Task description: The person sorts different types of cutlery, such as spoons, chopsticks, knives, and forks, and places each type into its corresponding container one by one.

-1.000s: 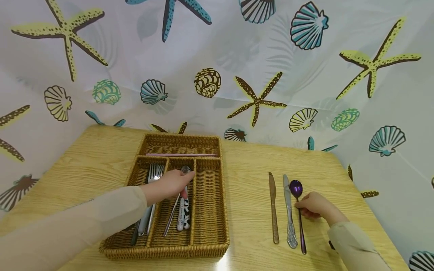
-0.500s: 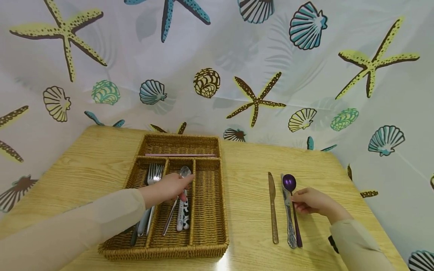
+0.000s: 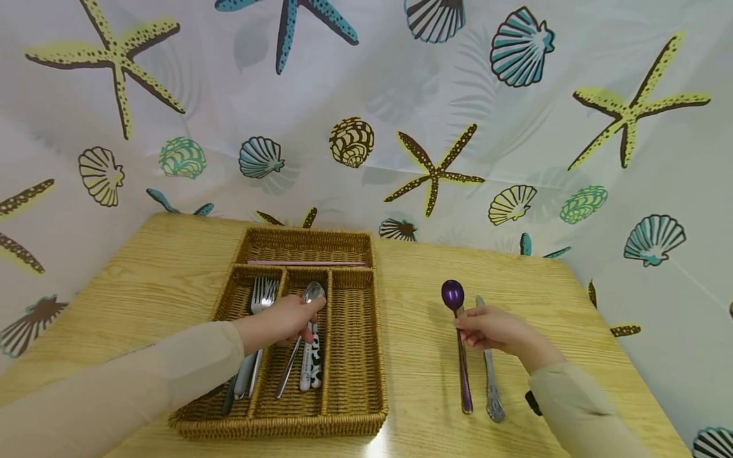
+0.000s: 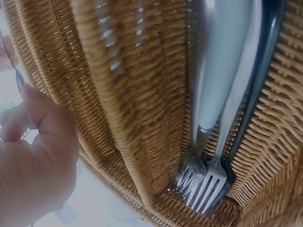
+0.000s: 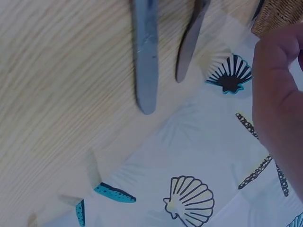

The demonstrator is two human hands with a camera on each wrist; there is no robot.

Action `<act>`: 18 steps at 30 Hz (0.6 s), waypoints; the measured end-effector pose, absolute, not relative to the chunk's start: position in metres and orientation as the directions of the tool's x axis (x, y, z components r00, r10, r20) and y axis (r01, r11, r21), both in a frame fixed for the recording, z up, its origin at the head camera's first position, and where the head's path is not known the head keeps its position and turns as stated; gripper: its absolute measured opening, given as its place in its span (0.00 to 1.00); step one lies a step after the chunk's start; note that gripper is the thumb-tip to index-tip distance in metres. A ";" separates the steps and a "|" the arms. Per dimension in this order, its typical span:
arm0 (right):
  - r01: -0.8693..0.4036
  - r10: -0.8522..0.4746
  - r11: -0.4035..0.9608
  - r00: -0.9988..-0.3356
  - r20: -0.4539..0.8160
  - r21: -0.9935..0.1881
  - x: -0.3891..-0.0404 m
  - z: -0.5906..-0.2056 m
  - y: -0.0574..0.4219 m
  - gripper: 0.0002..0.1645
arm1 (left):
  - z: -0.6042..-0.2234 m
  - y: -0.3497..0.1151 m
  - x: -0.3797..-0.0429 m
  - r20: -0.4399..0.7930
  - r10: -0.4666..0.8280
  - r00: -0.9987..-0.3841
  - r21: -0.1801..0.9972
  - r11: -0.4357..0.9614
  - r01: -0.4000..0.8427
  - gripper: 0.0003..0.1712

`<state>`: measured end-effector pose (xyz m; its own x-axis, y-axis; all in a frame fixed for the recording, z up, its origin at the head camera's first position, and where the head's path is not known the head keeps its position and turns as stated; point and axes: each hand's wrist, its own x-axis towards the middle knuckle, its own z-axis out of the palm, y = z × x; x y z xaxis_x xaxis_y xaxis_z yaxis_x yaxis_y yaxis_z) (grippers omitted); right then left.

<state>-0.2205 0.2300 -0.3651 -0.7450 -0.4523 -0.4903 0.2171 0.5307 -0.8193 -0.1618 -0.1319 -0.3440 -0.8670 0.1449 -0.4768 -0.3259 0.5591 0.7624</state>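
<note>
My right hand [image 3: 495,331] pinches a purple long-handled spoon [image 3: 453,295] by its upper handle. The spoon covers most of the brownish knife, whose blade [image 5: 191,40] shows in the right wrist view. A silver table knife [image 3: 493,388] with an ornate handle lies just right of it, partly behind the hand. My left hand [image 3: 282,323] hovers over the middle compartment of the wicker cutlery tray [image 3: 350,421], fingers loosely bent and holding nothing visible. Below it lie a silver spoon [image 3: 313,292] and cutlery with white and black-patterned handles [image 3: 310,369].
Forks [image 4: 208,187] and other cutlery fill the tray's left compartment. Pink chopsticks [image 3: 306,263] lie across the back one; the right compartment [image 3: 350,343] shows bare wicker. A seashell-print cloth [image 3: 366,83] hangs behind the wooden table [image 3: 412,381].
My right hand has carried the purple spoon leftward, past the silver knife and over the brownish knife. The left hand has shifted only slightly above the tray.
</note>
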 end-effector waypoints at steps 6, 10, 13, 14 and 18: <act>0.210 -0.482 0.507 -0.735 -0.477 -0.836 -0.221 -0.361 0.206 0.13 | -0.341 -0.127 -0.156 -0.474 0.166 -0.865 0.764 0.565 -0.310 0.28; 0.198 -0.483 0.500 -0.745 -0.461 -0.843 -0.222 -0.360 0.191 0.13 | -0.339 -0.120 -0.151 -0.476 0.172 -0.862 0.761 0.572 -0.306 0.27; 0.197 -0.489 0.486 -0.746 -0.452 -0.851 -0.222 -0.359 0.181 0.13 | -0.337 -0.117 -0.149 -0.480 0.175 -0.860 0.757 0.578 -0.305 0.28; 0.198 -0.490 0.482 -0.746 -0.450 -0.853 -0.222 -0.359 0.178 0.13 | -0.337 -0.116 -0.148 -0.478 0.175 -0.861 0.756 0.580 -0.302 0.28; 0.199 -0.502 0.469 -0.742 -0.445 -0.860 -0.221 -0.356 0.169 0.12 | -0.336 -0.116 -0.148 -0.466 0.183 -0.866 0.761 0.582 -0.286 0.29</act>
